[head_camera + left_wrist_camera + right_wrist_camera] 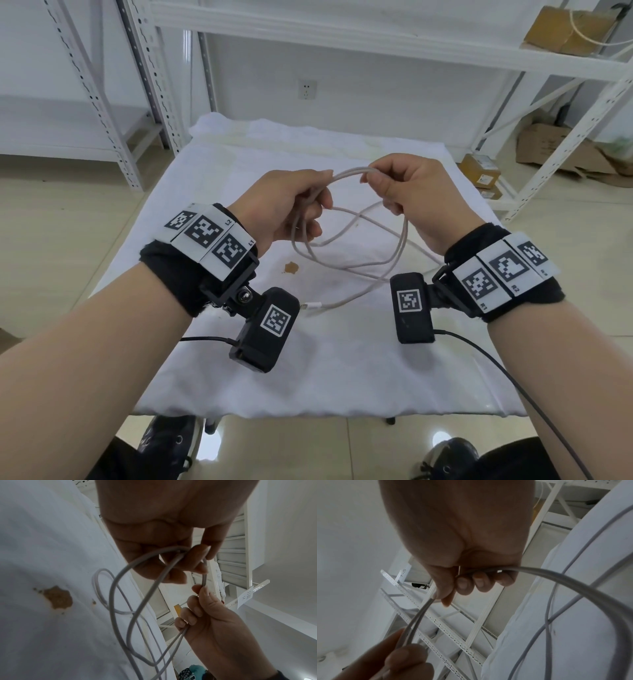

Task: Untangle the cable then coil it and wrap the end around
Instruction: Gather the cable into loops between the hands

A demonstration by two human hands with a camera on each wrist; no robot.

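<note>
A thin grey-white cable [346, 240] hangs in loose loops above the white cloth-covered table [239, 377]. My left hand [301, 202] grips two strands of it in curled fingers; the same strands [120, 582] drop from that hand in the left wrist view. My right hand [383, 185] pinches the cable close by, and a short doubled span [347, 174] runs between the hands. In the right wrist view the cable [573, 580] passes under my curled right fingers [481, 580]. A white plug end [313, 305] lies on the cloth near the left wrist camera.
A brown stain [291, 268] marks the cloth under the loops. White metal shelving [565, 137] stands behind and to both sides of the table. Cardboard boxes [479, 169] sit on the floor at the right. A black wire [513, 383] trails from the right wrist camera.
</note>
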